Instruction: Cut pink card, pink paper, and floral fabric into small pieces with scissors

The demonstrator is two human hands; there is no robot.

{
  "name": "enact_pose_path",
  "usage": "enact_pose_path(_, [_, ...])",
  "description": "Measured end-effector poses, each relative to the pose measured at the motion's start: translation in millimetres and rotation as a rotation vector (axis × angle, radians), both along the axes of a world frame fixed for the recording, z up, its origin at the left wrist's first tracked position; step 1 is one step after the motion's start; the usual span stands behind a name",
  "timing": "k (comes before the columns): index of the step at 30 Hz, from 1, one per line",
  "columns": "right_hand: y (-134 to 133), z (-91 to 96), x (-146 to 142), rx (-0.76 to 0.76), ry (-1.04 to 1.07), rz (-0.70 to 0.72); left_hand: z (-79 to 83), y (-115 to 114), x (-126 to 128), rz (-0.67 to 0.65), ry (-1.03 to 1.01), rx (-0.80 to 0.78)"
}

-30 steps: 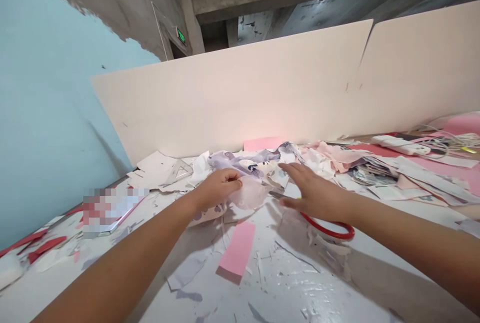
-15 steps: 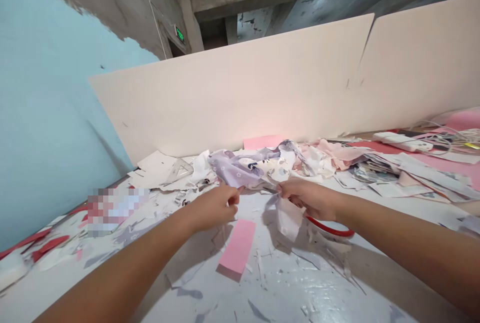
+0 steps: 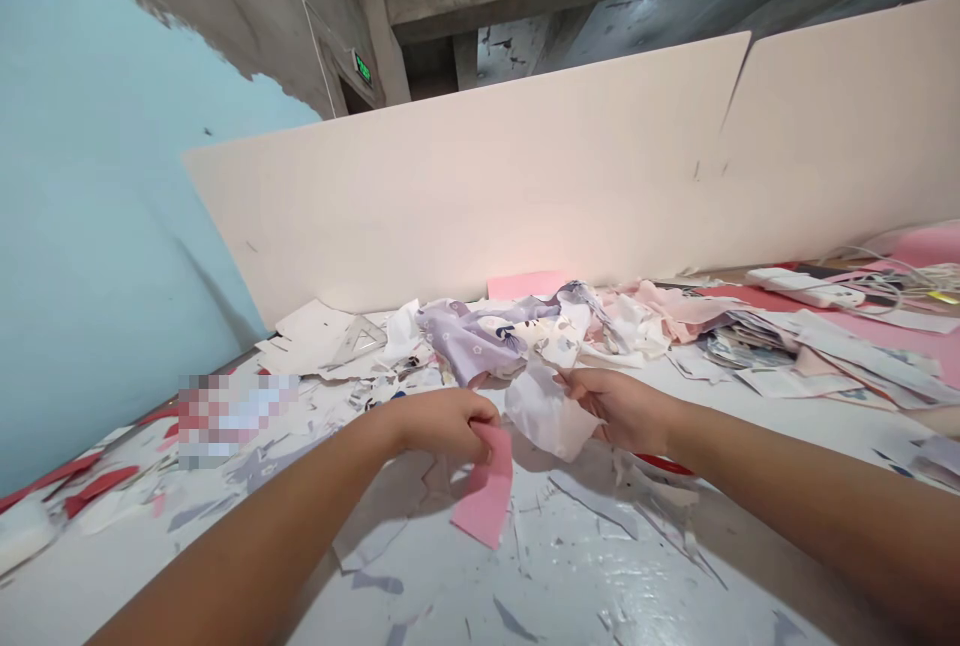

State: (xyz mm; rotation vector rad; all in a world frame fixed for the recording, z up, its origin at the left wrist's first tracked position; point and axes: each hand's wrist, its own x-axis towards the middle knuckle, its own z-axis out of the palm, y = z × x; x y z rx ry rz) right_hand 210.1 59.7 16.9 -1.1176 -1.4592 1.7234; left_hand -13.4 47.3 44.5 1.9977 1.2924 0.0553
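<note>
My left hand (image 3: 457, 426) is closed on the top end of a pink paper strip (image 3: 486, 501), whose lower end hangs just above the white table. Between thumb and fingers, my right hand (image 3: 619, 406) pinches a thin whitish cloth piece (image 3: 551, 416), which spreads toward the left hand. Red-handled scissors (image 3: 664, 464) show only as part of a loop under the right wrist; the hand hides the rest of them. Behind both hands lies a crumpled lilac cloth (image 3: 469, 336) with a flower print.
Thin offcuts litter the table (image 3: 570, 576). A clear set square (image 3: 361, 341) rests on white sheets at the back left. Stacked cloth pieces (image 3: 750, 341) and a white power strip (image 3: 806, 286) with cables are at right. A pale partition (image 3: 487, 196) stands behind.
My left hand has taken hold of the pink strip and lifted its top end. The whitish cloth in my right hand has swung up and left, and less of the red scissor loop shows.
</note>
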Motion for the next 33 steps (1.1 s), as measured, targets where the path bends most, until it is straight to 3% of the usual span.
enact_pose_path(3, [-3, -0.1, -2, -0.035, 0.103, 0.021, 4.7, 1, 1, 0.056, -0.375, -0.121])
enact_pose_path(7, [-11, 3.8, -4, -0.084, 0.162, 0.067, -3.8, 4, 12, 0.189, -0.661, -0.042])
enact_pose_path(12, [-16, 4.3, -8, -0.09, 0.194, 0.087, -22.4, 7, 25, 0.292, -0.709, -0.086])
enact_pose_path(17, [-17, -0.7, -14, -0.016, 0.292, -0.033, -34.4, 9, 29, 0.485, -0.753, 0.138])
enact_pose_path(21, [-10, -12.5, -14, 0.118, 0.111, -0.2, -39.4, 10, 29, 0.579, -0.781, 0.247])
enact_pose_path(25, [-2, -22.6, -11, 0.293, -0.019, -0.266, -42.1, 11, 24, 0.558, -0.798, 0.219])
enact_pose_path(33, [-2, -19.5, -6, 0.522, -0.274, -0.299, -49.0, 16, 15, 0.429, -0.803, 0.084])
